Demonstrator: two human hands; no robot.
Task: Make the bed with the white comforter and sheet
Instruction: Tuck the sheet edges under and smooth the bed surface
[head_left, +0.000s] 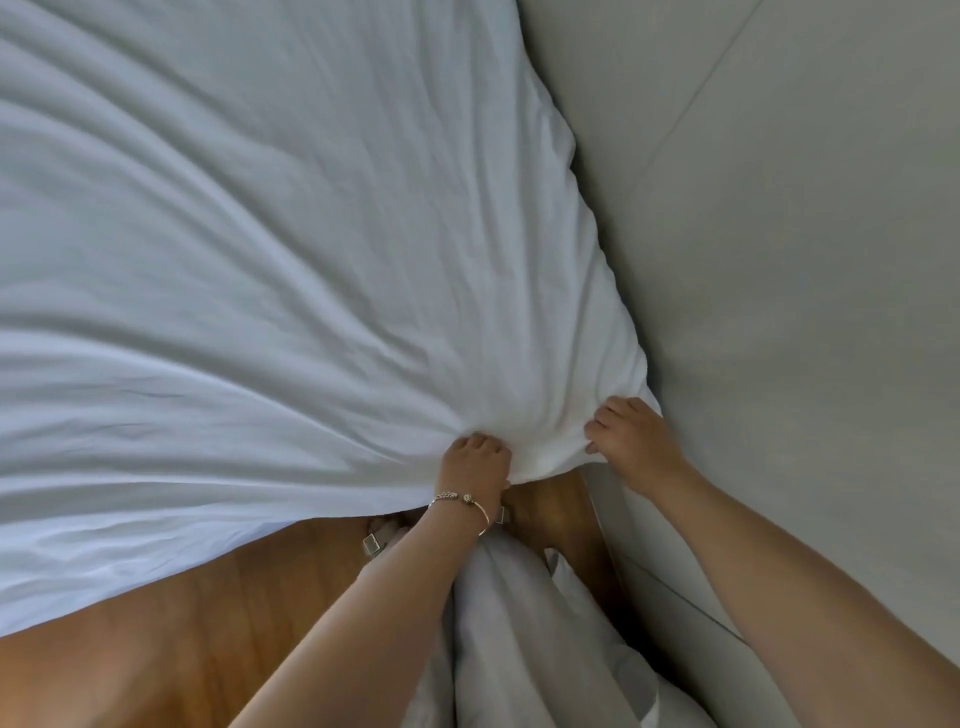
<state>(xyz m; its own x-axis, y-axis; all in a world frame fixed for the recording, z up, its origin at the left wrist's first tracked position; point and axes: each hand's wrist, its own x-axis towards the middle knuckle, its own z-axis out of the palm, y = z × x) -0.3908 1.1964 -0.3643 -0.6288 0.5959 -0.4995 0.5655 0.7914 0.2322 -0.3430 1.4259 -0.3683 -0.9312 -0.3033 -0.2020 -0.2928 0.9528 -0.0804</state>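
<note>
White sheet (270, 270): wrinkled, stretched over the bed. Left hand (475, 462) and right hand (631, 441) fingers grip its near corner. Right: grey headboard (779, 234). Near: wooden floor (208, 623).

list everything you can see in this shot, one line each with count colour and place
sheet: one, white, wrinkled, spread over the bed, filling the left and centre, its near corner bunched
wall: one, pale grey-green with thin seams, along the right side
floor: one, brown wood, lower left beside the bed
loose fabric: one bundle, white-grey, hanging at bottom centre between the arms
bracelet: one, silver-toned with beads, on the left wrist
foot: one, bare, on the floor below the sheet corner
left hand: one, gripping the sheet corner from the left
right hand: one, gripping the same corner at the wall side
</note>
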